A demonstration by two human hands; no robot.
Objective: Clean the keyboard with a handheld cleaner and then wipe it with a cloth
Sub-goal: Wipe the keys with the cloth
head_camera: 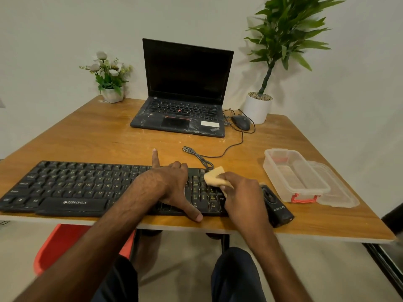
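A black Zebronics keyboard [72, 188] lies along the near edge of the wooden table [98, 136]. My left hand [168, 186] rests across its right part, forefinger raised past the far edge and thumb over the near edge. My right hand [242, 192] holds a folded yellow cloth [214, 176] against the number pad at the keyboard's right end. The black handheld cleaner [277, 209] lies on the table just right of the keyboard, beside my right wrist.
An open black laptop [185, 92] stands at the back centre, a wired mouse [241, 122] to its right. A clear plastic box [294, 175] with red clips and its lid sits at the right. Two potted plants stand at the back. A red chair is below left.
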